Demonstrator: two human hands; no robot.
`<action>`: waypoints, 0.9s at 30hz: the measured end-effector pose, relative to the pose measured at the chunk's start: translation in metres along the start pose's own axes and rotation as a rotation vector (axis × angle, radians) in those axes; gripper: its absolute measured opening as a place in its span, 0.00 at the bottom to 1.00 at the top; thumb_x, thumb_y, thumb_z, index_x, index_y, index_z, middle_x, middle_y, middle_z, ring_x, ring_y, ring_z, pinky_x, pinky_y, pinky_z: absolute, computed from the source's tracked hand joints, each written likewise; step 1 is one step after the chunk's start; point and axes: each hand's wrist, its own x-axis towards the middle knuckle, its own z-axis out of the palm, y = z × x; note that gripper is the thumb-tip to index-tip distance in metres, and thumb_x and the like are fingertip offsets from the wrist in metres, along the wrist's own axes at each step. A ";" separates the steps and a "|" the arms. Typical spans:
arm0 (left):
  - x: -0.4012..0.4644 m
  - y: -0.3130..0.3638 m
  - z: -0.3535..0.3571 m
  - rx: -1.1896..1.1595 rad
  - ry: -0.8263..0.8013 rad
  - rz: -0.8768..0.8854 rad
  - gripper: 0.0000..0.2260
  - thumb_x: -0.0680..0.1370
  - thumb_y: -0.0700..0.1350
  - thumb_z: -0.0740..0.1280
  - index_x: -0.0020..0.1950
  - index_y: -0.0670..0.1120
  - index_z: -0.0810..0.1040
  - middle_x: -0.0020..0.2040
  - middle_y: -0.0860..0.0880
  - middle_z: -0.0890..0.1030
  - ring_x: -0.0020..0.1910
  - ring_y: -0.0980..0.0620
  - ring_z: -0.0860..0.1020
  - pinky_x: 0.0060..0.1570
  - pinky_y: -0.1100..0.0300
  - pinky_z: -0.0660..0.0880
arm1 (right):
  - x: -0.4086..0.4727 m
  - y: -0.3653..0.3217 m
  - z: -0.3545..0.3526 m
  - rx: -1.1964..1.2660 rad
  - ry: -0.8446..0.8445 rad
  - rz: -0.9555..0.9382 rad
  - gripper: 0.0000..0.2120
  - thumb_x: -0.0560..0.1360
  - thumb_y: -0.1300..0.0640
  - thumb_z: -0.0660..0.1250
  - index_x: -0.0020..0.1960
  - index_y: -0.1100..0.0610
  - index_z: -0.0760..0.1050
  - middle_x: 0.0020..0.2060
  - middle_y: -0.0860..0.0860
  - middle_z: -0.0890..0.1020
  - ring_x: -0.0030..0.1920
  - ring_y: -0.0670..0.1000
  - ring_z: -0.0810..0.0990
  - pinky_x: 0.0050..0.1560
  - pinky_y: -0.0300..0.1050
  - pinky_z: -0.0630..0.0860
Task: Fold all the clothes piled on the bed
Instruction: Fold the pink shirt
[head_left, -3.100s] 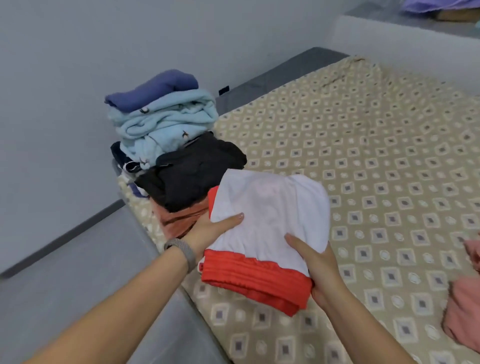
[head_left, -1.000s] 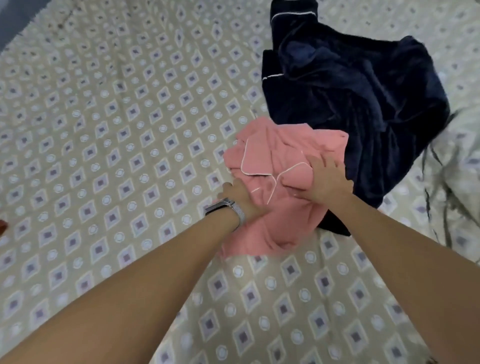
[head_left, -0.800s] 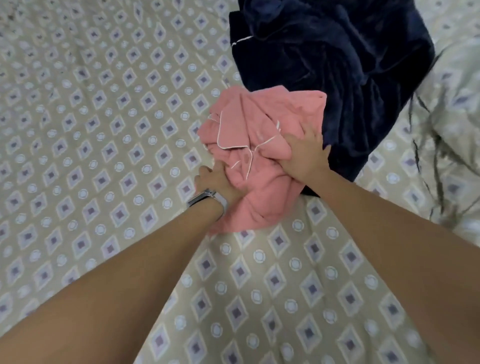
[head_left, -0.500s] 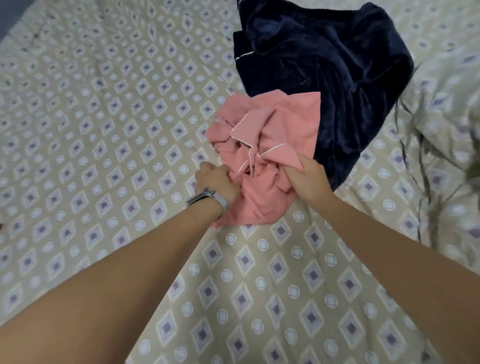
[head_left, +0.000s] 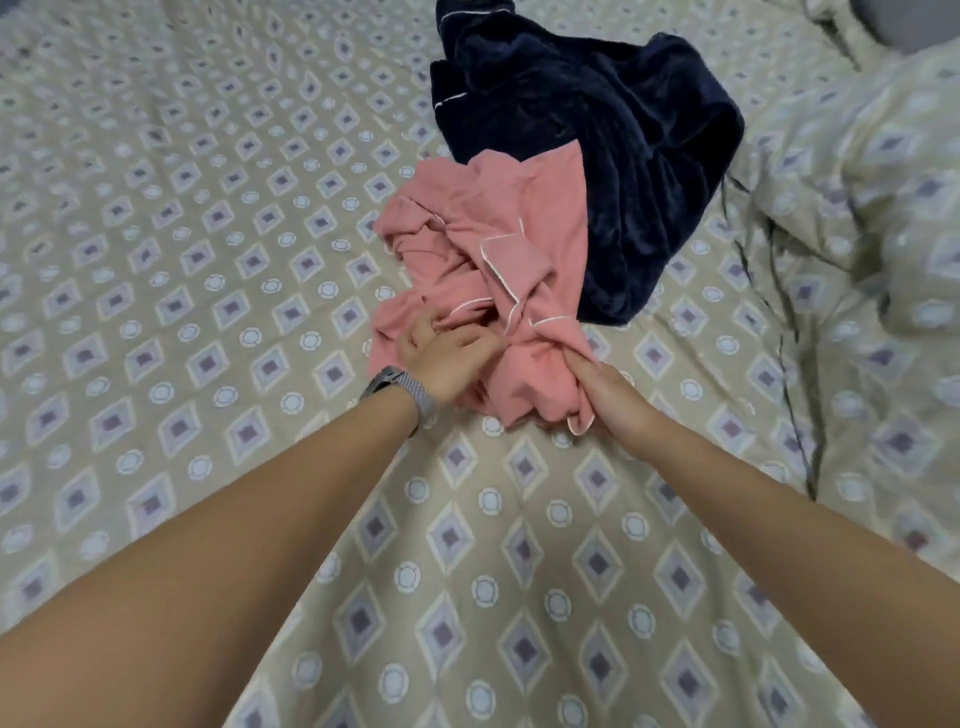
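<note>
Just right of the frame's middle, a crumpled salmon-pink pyjama garment with white piping (head_left: 483, 291) lies bunched on the bed's beige diamond-patterned quilted cover (head_left: 208, 218), its upper right edge overlapping a heaped dark navy plush garment with thin white trim (head_left: 587, 156) that fills the upper centre. The right hand (head_left: 605, 397) has its grip curled tight round a gathered wad of pink cloth at the garment's lower right corner; the left hand (head_left: 441, 353), wearing a grey woven wristband (head_left: 410, 392), lies on the folds with bent fingers, seemingly pinching a ridge, though the fingertips are partly buried and I cannot tell for sure. The main risk, as I judge it, is that a lift from these two random bunches brings the garment up twisted, so collar and hem stay hard to find. Where pink lies over navy, a pull could drag the dark piece along or snag its trim, tangling both
</note>
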 end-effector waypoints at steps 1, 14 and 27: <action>0.005 -0.005 0.005 0.033 0.025 -0.012 0.17 0.61 0.75 0.59 0.40 0.69 0.77 0.72 0.53 0.66 0.72 0.46 0.55 0.72 0.46 0.53 | -0.001 0.004 0.001 -0.006 0.036 -0.066 0.14 0.84 0.50 0.53 0.54 0.52 0.76 0.30 0.43 0.82 0.33 0.39 0.80 0.37 0.31 0.73; -0.058 0.000 0.028 0.284 0.133 0.190 0.16 0.64 0.65 0.62 0.33 0.53 0.72 0.66 0.47 0.69 0.72 0.49 0.58 0.73 0.53 0.51 | -0.051 0.031 0.003 -0.419 0.074 -0.262 0.10 0.71 0.55 0.76 0.46 0.60 0.79 0.41 0.52 0.80 0.43 0.51 0.78 0.43 0.42 0.73; -0.261 0.060 -0.032 0.335 0.162 0.484 0.21 0.67 0.62 0.64 0.38 0.43 0.77 0.51 0.49 0.73 0.54 0.52 0.71 0.56 0.62 0.69 | -0.266 -0.037 -0.022 -0.539 0.120 -0.529 0.16 0.64 0.75 0.55 0.32 0.55 0.68 0.29 0.52 0.72 0.30 0.52 0.71 0.28 0.48 0.70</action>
